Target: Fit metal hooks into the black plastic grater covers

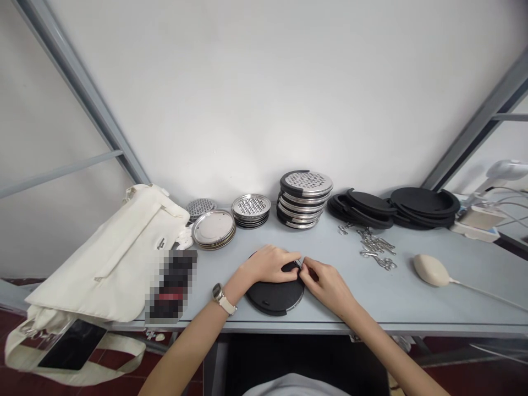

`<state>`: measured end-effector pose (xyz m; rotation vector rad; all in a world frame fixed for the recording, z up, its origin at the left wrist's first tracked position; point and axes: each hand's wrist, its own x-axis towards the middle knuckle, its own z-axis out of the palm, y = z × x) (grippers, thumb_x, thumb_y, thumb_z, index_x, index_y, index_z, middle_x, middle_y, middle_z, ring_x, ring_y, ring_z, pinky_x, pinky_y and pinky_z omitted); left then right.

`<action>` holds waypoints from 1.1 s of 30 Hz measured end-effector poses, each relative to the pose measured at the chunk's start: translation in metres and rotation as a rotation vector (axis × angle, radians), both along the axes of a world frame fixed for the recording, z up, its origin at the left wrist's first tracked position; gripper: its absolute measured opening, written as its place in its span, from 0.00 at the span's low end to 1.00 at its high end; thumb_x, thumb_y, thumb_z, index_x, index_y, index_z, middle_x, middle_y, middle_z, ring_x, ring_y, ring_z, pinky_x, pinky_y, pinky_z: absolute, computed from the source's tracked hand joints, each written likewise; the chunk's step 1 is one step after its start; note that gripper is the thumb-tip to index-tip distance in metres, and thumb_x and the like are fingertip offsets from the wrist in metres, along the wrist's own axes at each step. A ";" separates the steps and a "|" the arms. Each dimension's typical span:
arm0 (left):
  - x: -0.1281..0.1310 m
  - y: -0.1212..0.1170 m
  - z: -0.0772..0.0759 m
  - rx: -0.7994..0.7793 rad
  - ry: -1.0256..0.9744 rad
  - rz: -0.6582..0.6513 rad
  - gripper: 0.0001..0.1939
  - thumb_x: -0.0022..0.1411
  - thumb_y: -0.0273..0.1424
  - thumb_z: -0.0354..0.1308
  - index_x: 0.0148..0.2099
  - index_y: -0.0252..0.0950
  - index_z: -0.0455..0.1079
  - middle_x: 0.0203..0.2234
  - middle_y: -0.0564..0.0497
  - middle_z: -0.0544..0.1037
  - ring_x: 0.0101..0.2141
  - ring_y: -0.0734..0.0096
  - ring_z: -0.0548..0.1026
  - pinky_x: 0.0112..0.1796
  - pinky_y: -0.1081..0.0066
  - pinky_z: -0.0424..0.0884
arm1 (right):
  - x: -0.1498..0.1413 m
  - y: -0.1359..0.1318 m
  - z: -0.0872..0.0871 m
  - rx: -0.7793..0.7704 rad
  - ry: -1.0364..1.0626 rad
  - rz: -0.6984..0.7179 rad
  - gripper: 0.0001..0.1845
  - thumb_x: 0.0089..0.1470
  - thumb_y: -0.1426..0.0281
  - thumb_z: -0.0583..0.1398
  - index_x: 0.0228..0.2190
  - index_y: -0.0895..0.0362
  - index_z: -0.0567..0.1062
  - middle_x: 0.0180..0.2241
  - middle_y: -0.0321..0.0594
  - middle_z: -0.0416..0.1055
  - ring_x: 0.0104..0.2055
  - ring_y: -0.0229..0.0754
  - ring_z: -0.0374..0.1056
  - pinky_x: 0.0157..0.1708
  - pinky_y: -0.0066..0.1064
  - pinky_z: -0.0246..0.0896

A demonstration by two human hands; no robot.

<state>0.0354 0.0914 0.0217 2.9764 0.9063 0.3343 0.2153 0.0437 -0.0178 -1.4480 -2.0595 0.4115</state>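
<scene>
A round black disc-shaped part [274, 297] with a thin metal edge at its lower right lies flat near the front of the table. My left hand [270, 264], with a watch on its wrist, lies over its upper part and grips it; thumb and forefinger reach its right edge. There my right hand [324, 280] is closed in a pinch on a small metal piece [298, 264], mostly covered by the fingers. Similar metal clasps [377, 246] lie in a loose pile to the right.
Behind my hands stand stacks of metal lids [213, 228], perforated metal discs [251, 208] and black-rimmed discs [305, 203]. Black round parts [424, 206] are piled at the right, near a cream mouse-shaped object [431, 269] with a cable. A white bag [111, 253] and a phone [72, 345] are left.
</scene>
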 end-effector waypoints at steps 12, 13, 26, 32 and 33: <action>0.000 0.000 0.000 -0.020 -0.003 -0.011 0.05 0.61 0.35 0.51 0.38 0.40 0.65 0.28 0.54 0.76 0.27 0.70 0.73 0.26 0.71 0.57 | 0.000 -0.001 0.001 0.002 0.030 -0.004 0.14 0.57 0.67 0.49 0.21 0.53 0.57 0.17 0.30 0.59 0.19 0.35 0.53 0.22 0.26 0.48; 0.000 0.000 0.000 -0.016 0.000 -0.013 0.05 0.61 0.35 0.51 0.38 0.40 0.65 0.28 0.54 0.76 0.27 0.69 0.73 0.26 0.71 0.57 | 0.000 -0.001 0.000 0.000 0.031 -0.004 0.13 0.57 0.67 0.49 0.21 0.53 0.56 0.17 0.30 0.58 0.19 0.35 0.53 0.22 0.26 0.48; 0.000 0.001 -0.003 -0.005 0.050 0.029 0.09 0.62 0.38 0.50 0.41 0.39 0.62 0.27 0.52 0.75 0.26 0.65 0.74 0.26 0.70 0.59 | 0.000 0.001 -0.002 -0.001 0.059 -0.010 0.13 0.57 0.67 0.50 0.22 0.53 0.58 0.18 0.30 0.61 0.20 0.35 0.54 0.22 0.26 0.49; 0.001 0.001 -0.004 0.012 0.042 0.022 0.08 0.62 0.37 0.50 0.40 0.39 0.62 0.27 0.52 0.76 0.27 0.66 0.74 0.27 0.70 0.59 | 0.000 0.004 -0.003 -0.054 -0.016 0.018 0.14 0.61 0.64 0.47 0.24 0.53 0.59 0.21 0.33 0.66 0.22 0.37 0.60 0.24 0.27 0.50; 0.000 0.001 -0.005 0.016 0.041 0.020 0.08 0.62 0.37 0.49 0.40 0.39 0.61 0.27 0.52 0.76 0.27 0.66 0.74 0.27 0.70 0.59 | 0.000 0.004 -0.003 -0.058 -0.025 0.028 0.14 0.61 0.65 0.47 0.24 0.53 0.59 0.22 0.34 0.67 0.22 0.37 0.61 0.25 0.27 0.50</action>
